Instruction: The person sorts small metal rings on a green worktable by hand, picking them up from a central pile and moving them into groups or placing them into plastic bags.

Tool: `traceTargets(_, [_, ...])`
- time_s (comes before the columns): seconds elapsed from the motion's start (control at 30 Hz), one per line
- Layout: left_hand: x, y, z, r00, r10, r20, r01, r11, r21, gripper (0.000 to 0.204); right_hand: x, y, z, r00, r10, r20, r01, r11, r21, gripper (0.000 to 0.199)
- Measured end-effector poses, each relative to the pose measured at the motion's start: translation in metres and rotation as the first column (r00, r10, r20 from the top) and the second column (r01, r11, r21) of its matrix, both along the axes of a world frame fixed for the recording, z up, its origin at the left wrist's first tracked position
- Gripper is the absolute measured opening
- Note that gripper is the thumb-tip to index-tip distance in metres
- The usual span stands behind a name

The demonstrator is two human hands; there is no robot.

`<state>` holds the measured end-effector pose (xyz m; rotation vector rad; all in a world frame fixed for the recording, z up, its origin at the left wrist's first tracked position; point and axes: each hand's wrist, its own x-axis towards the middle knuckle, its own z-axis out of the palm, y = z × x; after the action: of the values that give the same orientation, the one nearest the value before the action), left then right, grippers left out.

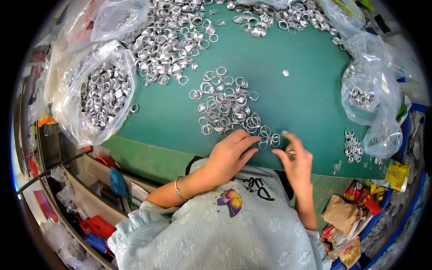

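While resting flat on the green table (288,101), left hand (231,150) spread, fingertips touching the near edge of a loose cluster of silver rings (227,108). Right hand (294,157) just beside it, thumb and fingers pinching one small ring (291,155). Bigger heap of rings (173,38) at the far side, well apart. Clear bag (101,94) full of rings at the left edge; another bag (373,96) at the right.

**Bright metal on matt green**

The rings (227,108) are shiny silvery metal, smooth and glinting. The table (297,99) has a matt green, smooth top. The bags (96,92) are clear glossy plastic, crinkled. The bracelet (178,190) is polished metal.
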<state>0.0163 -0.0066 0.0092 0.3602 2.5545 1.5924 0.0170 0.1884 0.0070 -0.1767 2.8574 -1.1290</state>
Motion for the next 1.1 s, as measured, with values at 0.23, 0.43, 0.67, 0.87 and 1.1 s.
traceTargets(0.23, [0.001, -0.001, 0.002, 0.998, 0.008, 0.06, -0.01, 0.999, 0.037, 0.03, -0.006, 0.007, -0.025, 0.966, -0.08, -0.245, 0.03, 0.98, -0.198, 0.021])
traceTargets(0.43, [-0.005, 0.008, 0.015, 0.937, -0.068, 0.341, -0.07, 0.923, 0.378, 0.034, 0.001, -0.006, 0.007, 0.741, 0.223, 0.634, 0.647, 0.016, -0.762, 0.011])
traceTargets(0.67, [-0.007, 0.015, 0.019, 0.97, -0.031, 0.241, -0.069, 0.916, 0.396, 0.026, 0.012, -0.024, 0.008, 0.912, -0.018, 0.41, 0.383, 0.395, -0.835, 0.009])
traceTargets(0.87, [-0.002, 0.015, 0.015, 0.998, 0.06, 0.012, -0.06, 0.94, 0.335, 0.025, 0.017, -0.033, 0.011, 0.972, -0.232, 0.028, 0.2, 0.764, -0.614, 0.004])
traceTargets(1.1, [-0.006, 0.016, 0.006, 0.996, 0.078, -0.049, -0.053, 0.921, 0.385, 0.022, 0.006, -0.034, 0.007, 0.975, -0.192, -0.114, 0.088, 0.801, -0.592, 0.007])
